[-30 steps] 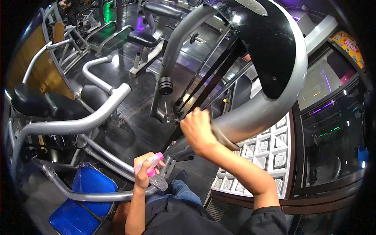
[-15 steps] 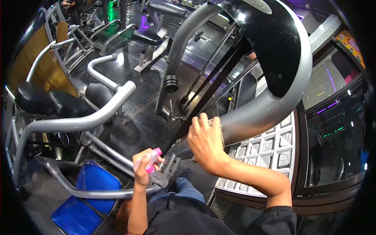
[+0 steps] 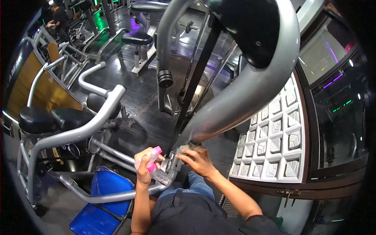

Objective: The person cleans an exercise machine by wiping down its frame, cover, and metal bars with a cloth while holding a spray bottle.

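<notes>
My left hand (image 3: 144, 163) is closed around a spray bottle (image 3: 152, 167) with a pink trigger head and a clear body. The bottle tilts down beside a bracket on the grey gym machine's frame. My right hand (image 3: 200, 161), a little blurred, is closed on a greyish cloth (image 3: 188, 147). That cloth lies against the low end of the machine's thick curved tube (image 3: 243, 103), just above the bracket. Part of the cloth is hidden under my fingers.
A bent silver handle bar (image 3: 82, 133) reaches in from the left, above a blue chair (image 3: 102, 203). Black padded seats (image 3: 70, 118) stand behind it. To the right is a white panel with raised shapes (image 3: 270, 135). A person (image 3: 58, 21) is in the far background.
My right hand has moved down the tube with the cloth, closer to the bracket and the bottle. My left hand keeps its hold on the spray bottle. The camera view has shifted slightly.
</notes>
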Demonstrator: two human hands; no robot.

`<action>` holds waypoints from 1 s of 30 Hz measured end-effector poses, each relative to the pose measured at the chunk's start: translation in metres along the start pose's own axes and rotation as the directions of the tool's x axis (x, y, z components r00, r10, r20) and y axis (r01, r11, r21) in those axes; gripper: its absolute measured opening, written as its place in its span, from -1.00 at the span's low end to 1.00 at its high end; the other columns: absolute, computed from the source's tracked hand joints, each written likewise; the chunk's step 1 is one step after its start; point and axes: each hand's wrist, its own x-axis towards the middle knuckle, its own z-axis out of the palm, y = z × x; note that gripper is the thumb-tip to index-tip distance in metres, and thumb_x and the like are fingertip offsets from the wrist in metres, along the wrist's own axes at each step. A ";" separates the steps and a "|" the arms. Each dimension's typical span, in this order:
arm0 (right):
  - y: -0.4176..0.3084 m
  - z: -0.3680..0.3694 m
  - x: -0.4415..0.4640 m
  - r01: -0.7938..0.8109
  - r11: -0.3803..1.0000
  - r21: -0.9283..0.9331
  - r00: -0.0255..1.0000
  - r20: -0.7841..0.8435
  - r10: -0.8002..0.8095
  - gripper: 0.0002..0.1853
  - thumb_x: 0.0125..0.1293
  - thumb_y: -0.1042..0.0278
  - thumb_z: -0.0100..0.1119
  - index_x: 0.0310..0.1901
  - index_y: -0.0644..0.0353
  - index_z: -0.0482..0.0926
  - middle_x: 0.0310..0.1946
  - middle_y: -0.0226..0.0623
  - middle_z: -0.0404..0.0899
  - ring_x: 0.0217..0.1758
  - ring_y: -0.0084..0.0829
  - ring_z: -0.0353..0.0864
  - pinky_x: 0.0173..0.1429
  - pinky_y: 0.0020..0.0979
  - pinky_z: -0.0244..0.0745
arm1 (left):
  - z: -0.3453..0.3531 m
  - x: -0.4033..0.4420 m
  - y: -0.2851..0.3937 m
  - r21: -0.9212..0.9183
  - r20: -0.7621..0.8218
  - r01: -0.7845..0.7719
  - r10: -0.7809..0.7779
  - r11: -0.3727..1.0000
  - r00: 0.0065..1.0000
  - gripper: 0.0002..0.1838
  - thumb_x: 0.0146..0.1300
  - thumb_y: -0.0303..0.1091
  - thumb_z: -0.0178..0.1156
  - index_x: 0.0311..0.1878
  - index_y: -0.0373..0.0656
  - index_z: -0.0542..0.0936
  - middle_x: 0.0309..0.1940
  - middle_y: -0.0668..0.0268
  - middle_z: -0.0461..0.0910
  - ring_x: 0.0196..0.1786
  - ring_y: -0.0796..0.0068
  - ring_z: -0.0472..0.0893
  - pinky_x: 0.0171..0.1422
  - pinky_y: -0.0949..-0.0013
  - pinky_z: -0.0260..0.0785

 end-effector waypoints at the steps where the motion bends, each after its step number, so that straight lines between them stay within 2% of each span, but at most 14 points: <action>1: -0.005 -0.009 0.004 -0.012 1.000 0.003 1.000 -0.007 0.012 -0.59 0.15 0.30 0.24 0.08 -0.25 0.60 0.06 -0.50 0.41 0.10 -0.36 0.33 0.19 -0.29 0.21 | 0.001 -0.001 -0.001 0.001 -0.001 0.006 -0.006 1.000 1.000 -0.49 0.31 -0.04 -0.03 -0.35 -0.39 0.60 -0.48 0.11 0.63 -0.57 0.50 0.53 -0.47 0.51 0.37; 3: -0.014 -0.021 0.009 -0.261 0.965 0.034 0.837 -0.489 0.244 -0.63 0.07 0.41 0.28 -0.05 -0.20 0.62 -0.02 -0.37 0.36 0.06 -0.27 0.33 0.15 -0.24 0.26 | 0.006 0.000 -0.002 0.025 0.013 0.021 -0.021 0.999 1.000 -0.50 0.32 -0.04 -0.03 -0.35 -0.38 0.59 -0.48 0.11 0.63 -0.58 0.50 0.53 -0.47 0.51 0.37; 4: -0.015 -0.030 0.018 -0.346 0.937 0.048 0.745 -0.592 0.306 -0.65 -0.02 0.56 0.21 -0.16 -0.08 0.58 -0.05 -0.25 0.30 0.05 -0.20 0.32 0.14 -0.18 0.28 | 0.009 0.000 -0.003 0.039 0.019 0.033 -0.034 0.999 0.999 -0.50 0.32 -0.04 -0.03 -0.35 -0.38 0.59 -0.47 0.11 0.63 -0.58 0.50 0.52 -0.47 0.50 0.37; 7: -0.006 -0.018 0.046 -0.478 0.833 0.278 0.442 -0.744 0.502 -0.55 -0.07 0.70 -0.02 -0.08 0.09 0.44 0.01 -0.11 0.24 0.13 -0.14 0.27 0.23 -0.12 0.22 | 0.014 -0.001 -0.011 0.058 0.044 0.065 -0.067 0.996 0.997 -0.53 0.30 -0.06 -0.04 -0.30 -0.37 0.58 -0.49 0.13 0.61 -0.51 0.40 0.61 -0.49 0.47 0.42; 9: 0.007 0.023 0.037 -0.364 0.872 0.327 0.413 -0.782 0.466 -0.49 0.04 0.67 0.00 0.09 0.16 0.26 0.06 -0.11 0.20 0.23 -0.09 0.21 0.34 -0.03 0.12 | 0.015 -0.003 -0.018 0.070 0.071 0.073 -0.078 0.995 0.994 -0.53 0.31 -0.06 -0.04 -0.30 -0.37 0.58 -0.49 0.13 0.61 -0.50 0.39 0.61 -0.49 0.45 0.43; 13: 0.005 0.082 0.005 -0.501 0.766 0.404 0.383 -0.690 0.614 -0.64 0.43 0.43 -0.05 0.19 0.23 0.18 0.10 -0.11 0.20 0.26 -0.06 0.21 0.38 -0.03 0.10 | 0.027 -0.013 -0.019 0.074 0.044 0.101 -0.104 0.992 0.994 -0.50 0.32 -0.04 -0.06 -0.36 -0.38 0.57 -0.47 0.06 0.63 -0.58 0.46 0.54 -0.44 0.47 0.39; 15: 0.002 0.090 -0.003 -0.560 0.497 0.663 0.289 -0.406 0.867 -0.64 0.52 0.29 -0.07 0.21 0.28 0.21 0.14 -0.08 0.22 0.24 -0.16 0.28 0.38 -0.16 0.15 | 0.030 -0.013 -0.024 0.099 0.060 0.101 -0.107 0.990 0.992 -0.49 0.32 -0.03 -0.07 -0.36 -0.38 0.57 -0.46 0.05 0.63 -0.57 0.46 0.54 -0.43 0.47 0.39; 16: 0.005 0.092 -0.001 -0.478 0.414 0.775 0.199 -0.364 0.910 -0.62 0.57 0.18 -0.10 0.21 0.31 0.29 0.14 -0.11 0.33 0.22 -0.29 0.36 0.35 -0.33 0.21 | 0.032 -0.013 -0.025 0.094 0.065 0.098 -0.104 0.991 0.992 -0.49 0.32 -0.04 -0.07 -0.36 -0.38 0.57 -0.46 0.05 0.63 -0.57 0.46 0.54 -0.42 0.47 0.39; 17: 0.009 0.091 -0.005 -0.479 0.410 0.777 0.192 -0.363 0.912 -0.62 0.57 0.18 -0.10 0.21 0.31 0.29 0.14 -0.11 0.33 0.22 -0.29 0.36 0.35 -0.33 0.21 | 0.034 -0.013 -0.026 0.087 0.070 0.096 -0.102 0.992 0.992 -0.50 0.32 -0.04 -0.07 -0.36 -0.39 0.57 -0.46 0.05 0.63 -0.57 0.46 0.54 -0.42 0.47 0.39; 19: 0.020 0.051 0.009 -0.338 0.179 0.924 0.200 -0.115 0.973 -0.64 0.57 0.19 -0.10 0.18 0.31 0.38 0.11 -0.20 0.44 0.21 -0.41 0.40 0.33 -0.41 0.25 | 0.038 -0.010 -0.027 0.104 0.087 0.098 -0.107 0.990 0.990 -0.50 0.32 -0.05 -0.06 -0.35 -0.39 0.57 -0.46 0.06 0.64 -0.57 0.47 0.54 -0.42 0.47 0.39; 20: 0.033 0.048 0.007 -0.201 0.184 0.962 0.311 -0.116 0.943 -0.64 0.57 0.24 -0.09 0.21 0.32 0.38 0.11 -0.25 0.47 0.22 -0.48 0.41 0.33 -0.45 0.24 | 0.040 -0.009 -0.027 0.120 0.101 0.099 -0.111 0.988 0.989 -0.51 0.32 -0.05 -0.05 -0.35 -0.39 0.57 -0.46 0.06 0.64 -0.57 0.47 0.54 -0.42 0.47 0.39; 23: 0.032 -0.017 0.038 -0.203 0.222 0.954 0.407 -0.125 0.905 -0.63 0.56 0.27 -0.07 0.24 0.32 0.38 0.13 -0.28 0.46 0.22 -0.50 0.40 0.34 -0.44 0.23 | 0.044 -0.006 -0.028 0.101 0.118 0.095 -0.107 0.990 0.987 -0.51 0.32 -0.06 -0.04 -0.35 -0.39 0.57 -0.45 0.06 0.64 -0.56 0.47 0.55 -0.42 0.48 0.39; 28: 0.014 -0.007 0.042 -0.318 0.337 0.886 0.263 -0.259 0.929 -0.63 0.50 0.25 0.00 0.17 0.37 0.38 0.18 -0.13 0.34 0.28 -0.24 0.35 0.38 -0.35 0.16 | 0.050 -0.009 -0.028 0.086 0.086 0.086 -0.094 0.993 0.992 -0.50 0.32 -0.04 -0.04 -0.35 -0.39 0.57 -0.45 0.07 0.64 -0.55 0.47 0.55 -0.42 0.48 0.39; 30: 0.011 0.039 0.015 -0.403 0.383 0.831 0.293 -0.280 0.914 -0.65 0.51 0.28 -0.01 0.15 0.36 0.37 0.14 -0.17 0.35 0.26 -0.27 0.35 0.37 -0.36 0.16 | 0.048 -0.011 -0.032 0.074 0.075 0.081 -0.086 0.994 0.993 -0.50 0.32 -0.04 -0.04 -0.35 -0.39 0.57 -0.45 0.07 0.63 -0.55 0.47 0.55 -0.42 0.48 0.39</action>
